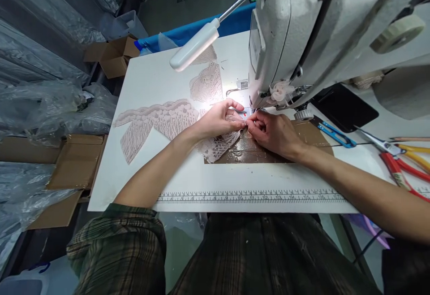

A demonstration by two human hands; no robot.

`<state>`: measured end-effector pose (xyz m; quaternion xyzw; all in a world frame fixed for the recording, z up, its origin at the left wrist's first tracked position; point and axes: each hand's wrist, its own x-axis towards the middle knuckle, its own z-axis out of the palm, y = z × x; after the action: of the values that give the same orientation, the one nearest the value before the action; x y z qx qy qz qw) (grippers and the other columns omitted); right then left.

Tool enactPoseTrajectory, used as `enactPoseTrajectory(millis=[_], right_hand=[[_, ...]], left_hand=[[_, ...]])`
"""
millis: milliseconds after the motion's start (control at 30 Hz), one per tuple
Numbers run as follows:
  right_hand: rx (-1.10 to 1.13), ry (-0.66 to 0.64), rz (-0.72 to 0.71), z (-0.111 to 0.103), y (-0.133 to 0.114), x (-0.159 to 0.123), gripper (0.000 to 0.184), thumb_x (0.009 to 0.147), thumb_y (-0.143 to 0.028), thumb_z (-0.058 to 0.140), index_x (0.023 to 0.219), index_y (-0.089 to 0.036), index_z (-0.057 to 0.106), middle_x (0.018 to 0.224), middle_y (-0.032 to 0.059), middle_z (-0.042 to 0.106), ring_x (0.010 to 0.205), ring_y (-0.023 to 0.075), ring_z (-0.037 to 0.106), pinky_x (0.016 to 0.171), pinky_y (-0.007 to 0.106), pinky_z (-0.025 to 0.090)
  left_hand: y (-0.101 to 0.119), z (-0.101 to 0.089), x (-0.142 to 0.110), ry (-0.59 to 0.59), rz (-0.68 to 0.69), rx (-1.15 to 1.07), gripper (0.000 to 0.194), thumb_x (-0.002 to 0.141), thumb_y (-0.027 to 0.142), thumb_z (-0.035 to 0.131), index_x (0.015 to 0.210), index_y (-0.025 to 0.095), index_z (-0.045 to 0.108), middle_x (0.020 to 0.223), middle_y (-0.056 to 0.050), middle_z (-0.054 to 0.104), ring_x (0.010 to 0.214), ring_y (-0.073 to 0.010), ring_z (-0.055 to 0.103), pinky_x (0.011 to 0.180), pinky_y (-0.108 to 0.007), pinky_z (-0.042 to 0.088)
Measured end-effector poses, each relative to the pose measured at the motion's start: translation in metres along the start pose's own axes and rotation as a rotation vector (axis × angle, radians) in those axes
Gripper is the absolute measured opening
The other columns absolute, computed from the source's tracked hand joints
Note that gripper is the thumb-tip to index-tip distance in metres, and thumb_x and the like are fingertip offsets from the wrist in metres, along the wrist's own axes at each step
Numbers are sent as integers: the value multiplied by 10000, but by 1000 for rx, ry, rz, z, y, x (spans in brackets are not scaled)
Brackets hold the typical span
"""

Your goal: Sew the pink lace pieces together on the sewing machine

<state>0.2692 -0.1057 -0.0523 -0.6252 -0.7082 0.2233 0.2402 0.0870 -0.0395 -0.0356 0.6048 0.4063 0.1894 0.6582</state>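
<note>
Pale pink lace fabric (217, 149) lies under and around my left hand (223, 118), whose thumb and fingers are closed on its edge. My right hand (273, 132) pinches the same lace edge, its fingertips nearly touching the left ones. Both hands are just in front of the needle area of a white sewing machine (272, 39). The exact spot under the needle is partly hidden by the fingers. To the left, a long scalloped strip of lace (168, 118) spreads over the white table (141, 84). Another lace piece (206, 82) rests behind my left hand.
A lamp (195, 46) on a flexible neck shines over the work. Brown tape-covered board (268, 151) lies under my right hand. Right of it are blue thread snips (337, 134), a black phone-like slab (346, 106) and scissors (386, 145). A printed ruler (248, 197) runs along the front edge.
</note>
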Motion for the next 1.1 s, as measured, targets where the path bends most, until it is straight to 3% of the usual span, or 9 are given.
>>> enactPoseTrajectory(millis=[300, 500, 633, 900, 1100], right_hand=[[-111, 94, 58, 10, -4, 0, 218, 892, -338, 522, 855, -187, 675, 683, 52, 670, 562, 150, 501, 575, 272, 283], [-87, -40, -88, -5, 5, 1, 386, 935, -368, 409, 1011, -191, 744, 656, 40, 623, 523, 140, 437, 552, 272, 297], [-158, -51, -86, -6, 9, 1, 350, 887, -335, 500, 1105, -201, 739, 662, 24, 617, 553, 143, 487, 556, 269, 293], [-172, 14, -84, 0, 11, -1, 276, 917, -332, 504, 1035, -189, 710, 682, 31, 632, 574, 155, 532, 570, 275, 307], [-183, 5, -77, -1, 9, -1, 262, 921, -332, 494, 1024, -191, 690, 687, 40, 642, 586, 166, 547, 565, 279, 292]], left_hand=[[-6, 8, 2, 33, 63, 22, 343, 768, -13, 717, 1001, 147, 523, 742, 27, 635, 638, -55, 591, 624, -218, 420], [-4, 5, -2, 7, 53, -33, 250, 846, 62, 716, 1006, 147, 544, 689, 35, 588, 579, -45, 524, 563, -228, 344], [-2, 5, -2, 20, 44, -24, 222, 873, 65, 698, 1020, 140, 549, 708, 17, 608, 570, -42, 517, 550, -232, 335], [-2, 3, -2, -16, 50, -61, 245, 841, 71, 724, 1011, 144, 565, 709, 17, 599, 615, -59, 555, 584, -226, 379], [-1, 5, -1, -1, 57, -31, 256, 804, 43, 704, 990, 154, 570, 670, 40, 581, 545, -46, 483, 541, -235, 310]])
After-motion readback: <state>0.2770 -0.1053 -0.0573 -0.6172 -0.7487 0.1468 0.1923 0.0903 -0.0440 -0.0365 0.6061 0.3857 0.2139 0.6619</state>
